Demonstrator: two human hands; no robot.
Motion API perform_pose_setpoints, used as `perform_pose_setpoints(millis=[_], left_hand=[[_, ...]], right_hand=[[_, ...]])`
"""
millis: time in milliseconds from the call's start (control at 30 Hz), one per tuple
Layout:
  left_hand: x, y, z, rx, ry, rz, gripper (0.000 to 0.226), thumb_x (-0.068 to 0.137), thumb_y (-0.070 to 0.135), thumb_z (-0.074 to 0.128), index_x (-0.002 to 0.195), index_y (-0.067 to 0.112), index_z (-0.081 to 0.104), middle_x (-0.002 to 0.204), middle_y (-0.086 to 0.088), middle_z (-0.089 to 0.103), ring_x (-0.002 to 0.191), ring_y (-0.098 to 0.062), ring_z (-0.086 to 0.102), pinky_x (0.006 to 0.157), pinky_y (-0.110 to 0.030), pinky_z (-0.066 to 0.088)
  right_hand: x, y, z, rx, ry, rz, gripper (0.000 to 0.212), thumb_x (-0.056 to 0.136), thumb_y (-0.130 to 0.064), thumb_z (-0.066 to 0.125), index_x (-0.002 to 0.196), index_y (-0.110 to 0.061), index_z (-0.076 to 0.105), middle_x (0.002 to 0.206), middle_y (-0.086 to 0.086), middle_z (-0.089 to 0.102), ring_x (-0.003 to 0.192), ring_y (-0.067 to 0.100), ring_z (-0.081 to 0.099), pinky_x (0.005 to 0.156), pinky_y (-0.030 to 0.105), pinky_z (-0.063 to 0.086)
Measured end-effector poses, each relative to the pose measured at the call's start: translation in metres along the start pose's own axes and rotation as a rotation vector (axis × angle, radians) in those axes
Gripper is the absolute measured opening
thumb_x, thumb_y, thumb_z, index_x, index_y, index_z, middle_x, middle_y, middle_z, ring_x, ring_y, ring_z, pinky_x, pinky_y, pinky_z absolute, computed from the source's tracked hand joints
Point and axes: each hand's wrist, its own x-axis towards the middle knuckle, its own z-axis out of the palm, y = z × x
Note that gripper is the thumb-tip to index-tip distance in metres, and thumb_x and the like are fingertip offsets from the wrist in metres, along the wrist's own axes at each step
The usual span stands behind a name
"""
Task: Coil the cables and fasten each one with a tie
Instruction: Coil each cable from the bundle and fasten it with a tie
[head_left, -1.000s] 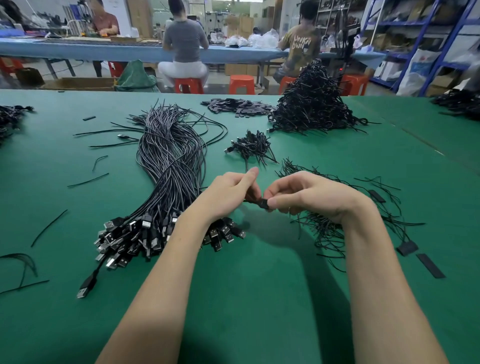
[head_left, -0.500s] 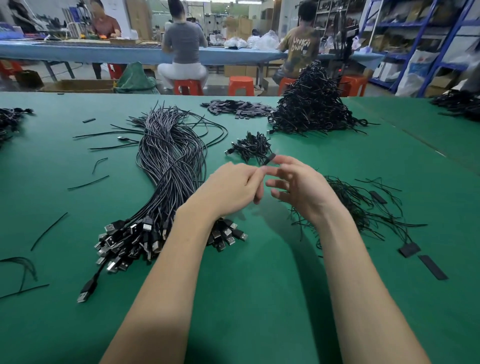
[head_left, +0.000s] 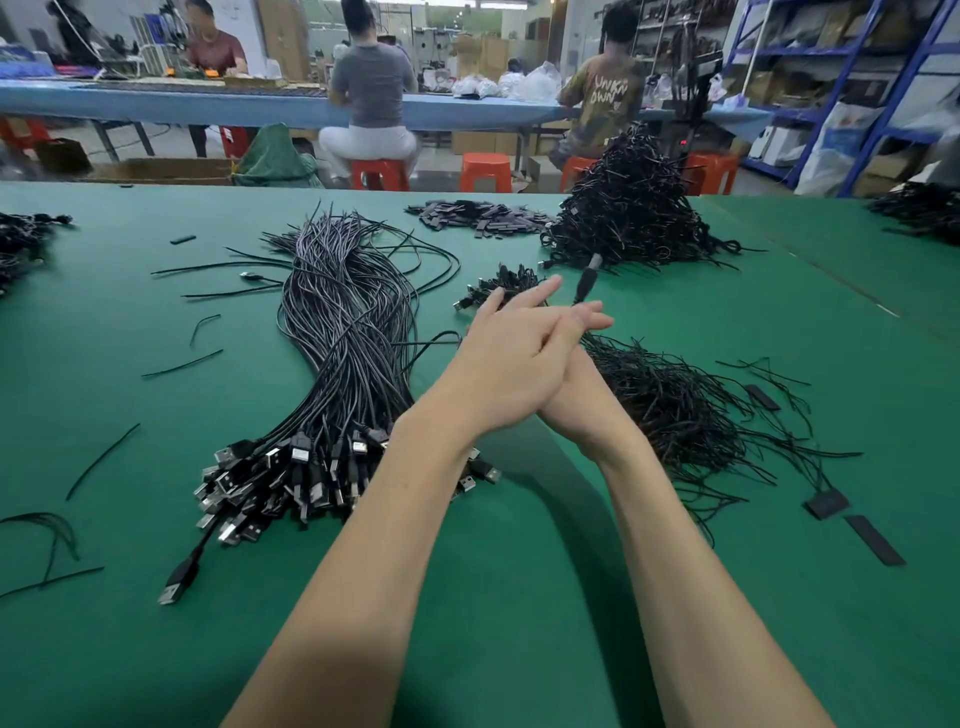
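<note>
head view: both hands are held out with straight, loose fingers and grip nothing; the left hand (head_left: 506, 358) lies across the right hand (head_left: 582, 395), hiding most of its palm and knuckles, so only the right fingertips (head_left: 597, 318) show past it. just beyond the fingertips a small black coiled cable with a plug end (head_left: 586, 283) is blurred in the air, touching neither hand. left of the hands, the long bundle of loose black and grey usb cables (head_left: 343, 332) lies on the green felt table (head_left: 519, 597), its plugs partly hidden by the left forearm. right of the hands spreads a heap of thin black wire ties (head_left: 675, 410). farther off stands a tall pile of coiled black cables (head_left: 631, 218).
</note>
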Motion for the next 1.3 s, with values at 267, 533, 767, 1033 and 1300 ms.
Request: perform_pose_setpoints(millis=[267, 533, 767, 1033, 1300], left_hand=[[0.002, -0.010, -0.010, -0.504, 0.148, -0.095, 0.050, 0.111, 0.036, 0.025, 0.121, 0.021, 0.071, 0.123, 0.009, 0.071, 0.116, 0.003, 0.061, 0.104, -0.012, 0.038], [-0.003, -0.018, -0.020, -0.703, -0.021, -0.108, 0.067, 0.107, 0.052, 0.012, 0.090, 0.028, 0.072, 0.081, 0.003, 0.074, 0.092, -0.011, 0.071, 0.102, -0.032, 0.044], [-0.002, -0.022, -0.003, -0.666, -0.307, -0.353, 0.091, 0.093, 0.076, 0.005, 0.109, 0.012, 0.068, 0.104, -0.020, 0.074, 0.102, -0.026, 0.073, 0.091, -0.027, 0.051], [0.003, -0.020, -0.009, -0.957, -0.062, -0.329, 0.063, 0.107, 0.051, 0.023, 0.115, 0.005, 0.066, 0.109, -0.007, 0.074, 0.097, -0.017, 0.070, 0.080, -0.033, 0.055], [0.005, -0.012, -0.014, -1.593, 0.206, -0.374, 0.040, 0.109, 0.042, 0.027, 0.081, 0.020, 0.046, 0.059, 0.008, 0.036, 0.054, -0.010, 0.046, 0.057, -0.027, 0.055]], right_hand=[[-0.008, -0.010, -0.017, 0.085, -0.199, 0.079, 0.026, 0.092, -0.041, 0.064, 0.078, -0.028, 0.081, 0.080, 0.000, 0.071, 0.070, 0.020, 0.047, 0.067, 0.045, 0.036], [-0.005, -0.033, -0.037, 0.329, -0.227, 0.056, 0.033, 0.094, -0.025, 0.059, 0.067, -0.013, 0.072, 0.071, 0.012, 0.074, 0.078, 0.028, 0.076, 0.077, 0.030, 0.057], [-0.004, -0.040, -0.051, 0.269, 0.065, 0.007, 0.033, 0.107, -0.026, 0.049, 0.084, -0.018, 0.072, 0.050, -0.002, 0.050, 0.040, 0.014, 0.051, 0.047, 0.020, 0.044], [-0.010, -0.038, -0.052, 0.023, -0.353, 0.347, 0.042, 0.105, -0.040, 0.050, 0.075, -0.018, 0.069, 0.049, -0.007, 0.045, 0.038, 0.006, 0.039, 0.039, 0.018, 0.025], [-0.019, -0.021, -0.049, 0.146, -0.593, 0.351, 0.027, 0.088, -0.040, 0.068, 0.074, -0.021, 0.079, 0.104, 0.003, 0.079, 0.109, 0.022, 0.069, 0.105, 0.040, 0.051]])
